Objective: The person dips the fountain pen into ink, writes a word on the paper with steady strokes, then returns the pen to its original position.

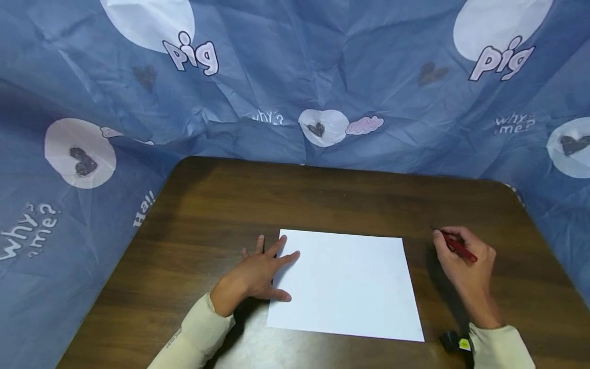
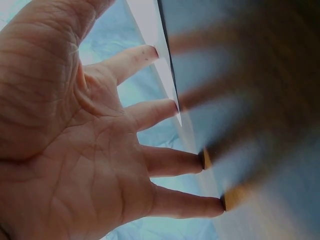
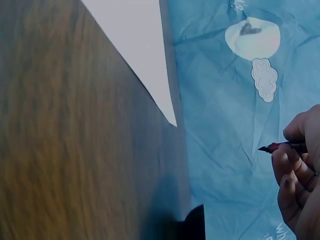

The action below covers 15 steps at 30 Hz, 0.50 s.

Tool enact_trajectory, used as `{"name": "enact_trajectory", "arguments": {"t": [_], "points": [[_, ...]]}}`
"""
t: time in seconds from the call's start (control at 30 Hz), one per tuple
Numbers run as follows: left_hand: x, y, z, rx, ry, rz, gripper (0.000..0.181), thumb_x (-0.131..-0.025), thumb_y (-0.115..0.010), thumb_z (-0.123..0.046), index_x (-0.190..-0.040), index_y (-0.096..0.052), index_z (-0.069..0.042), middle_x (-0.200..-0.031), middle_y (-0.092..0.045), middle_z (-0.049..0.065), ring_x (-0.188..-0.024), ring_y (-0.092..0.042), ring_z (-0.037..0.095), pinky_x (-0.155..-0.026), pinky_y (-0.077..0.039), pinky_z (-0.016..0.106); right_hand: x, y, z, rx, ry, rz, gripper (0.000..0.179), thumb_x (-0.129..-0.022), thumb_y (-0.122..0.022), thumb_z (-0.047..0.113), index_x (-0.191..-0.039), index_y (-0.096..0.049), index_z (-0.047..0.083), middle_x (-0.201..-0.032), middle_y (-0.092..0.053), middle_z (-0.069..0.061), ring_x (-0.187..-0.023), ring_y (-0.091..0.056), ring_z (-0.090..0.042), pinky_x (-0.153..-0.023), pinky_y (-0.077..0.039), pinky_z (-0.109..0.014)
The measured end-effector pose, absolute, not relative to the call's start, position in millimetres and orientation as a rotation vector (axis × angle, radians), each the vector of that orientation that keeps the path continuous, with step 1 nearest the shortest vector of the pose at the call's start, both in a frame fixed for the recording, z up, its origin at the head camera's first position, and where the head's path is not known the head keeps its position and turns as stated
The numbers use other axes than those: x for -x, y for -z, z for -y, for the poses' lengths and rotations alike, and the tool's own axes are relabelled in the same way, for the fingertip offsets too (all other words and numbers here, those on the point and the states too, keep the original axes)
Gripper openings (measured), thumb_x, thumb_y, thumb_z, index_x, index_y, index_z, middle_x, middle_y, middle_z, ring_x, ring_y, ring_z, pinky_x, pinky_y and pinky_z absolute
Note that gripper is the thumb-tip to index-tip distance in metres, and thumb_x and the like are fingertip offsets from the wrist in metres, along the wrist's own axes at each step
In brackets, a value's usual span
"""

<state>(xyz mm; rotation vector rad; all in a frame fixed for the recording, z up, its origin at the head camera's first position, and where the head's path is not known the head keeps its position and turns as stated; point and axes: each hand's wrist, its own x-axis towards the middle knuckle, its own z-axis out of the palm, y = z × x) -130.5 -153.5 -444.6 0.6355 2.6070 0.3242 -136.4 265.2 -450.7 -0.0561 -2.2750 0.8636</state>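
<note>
Paper (image 1: 345, 287) lies flat on the table (image 1: 299, 200), toward its six o'clock side. At the paper's nine o'clock edge, the left hand (image 1: 255, 274) spreads loose, thumb and two fingertips touching it. Near three o'clock, beyond the paper, the right hand (image 1: 472, 269) pinches a pen (image 1: 458, 249), tip toward ten.

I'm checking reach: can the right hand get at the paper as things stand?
Likely yes: the right hand, holding a pen, is beside the paper, with nothing seen between them; the left hand is at the opposite edge, out of the way.
</note>
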Motion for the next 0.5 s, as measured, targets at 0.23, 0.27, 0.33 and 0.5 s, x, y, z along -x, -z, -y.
{"name": "enact_trajectory", "arguments": {"t": [0.23, 0.27, 0.33, 0.5], "points": [[130.2, 445.0, 150.7, -0.617, -0.343, -2.629, 0.091, -0.078, -0.080, -0.054, -0.154, -0.036, -0.034, -0.163, -0.012, 0.016, -0.142, -0.006, 0.060, -0.096, -0.022, 0.082, 144.2, 452.5, -253.0, -0.134, -0.872, 2.284, 0.015, -0.082, -0.077, 0.011, -0.092, -0.073, 0.001, -0.081, -0.072, -0.012, -0.071, -0.050, 0.016, -0.068, -0.039, -0.003], [130.3, 445.2, 150.4, -0.619, -0.346, -2.633, 0.091, -0.078, -0.081, -0.054, -0.154, -0.036, -0.034, -0.162, -0.013, 0.017, -0.142, -0.006, 0.060, -0.096, -0.022, 0.082, 145.1, 452.8, -249.9, -0.155, -0.879, 2.281, 0.015, -0.082, -0.078, 0.011, -0.092, -0.073, 0.001, -0.082, -0.072, -0.012, -0.072, -0.051, 0.015, -0.068, -0.039, -0.003], [130.5, 445.1, 150.3, -0.620, -0.346, -2.630, 0.091, -0.077, -0.081, -0.054, -0.154, -0.036, -0.034, -0.162, -0.014, 0.017, -0.143, -0.006, 0.060, -0.096, -0.021, 0.082, 146.8, 453.4, -242.7, -0.182, -0.886, 2.279, 0.015, -0.081, -0.078, 0.010, -0.092, -0.073, 0.001, -0.083, -0.073, -0.012, -0.072, -0.052, 0.013, -0.069, -0.039, -0.002], [130.6, 445.2, 152.6, -0.628, -0.356, -2.619, 0.091, -0.078, -0.081, -0.053, -0.154, -0.036, -0.034, -0.163, -0.014, 0.017, -0.142, -0.005, 0.061, -0.096, -0.020, 0.083, 153.3, 453.8, -221.1, -0.265, -0.920, 2.261, 0.014, -0.080, -0.078, 0.008, -0.091, -0.073, 0.002, -0.082, -0.072, -0.010, -0.068, -0.059, -0.002, -0.067, -0.041, -0.003]]}}
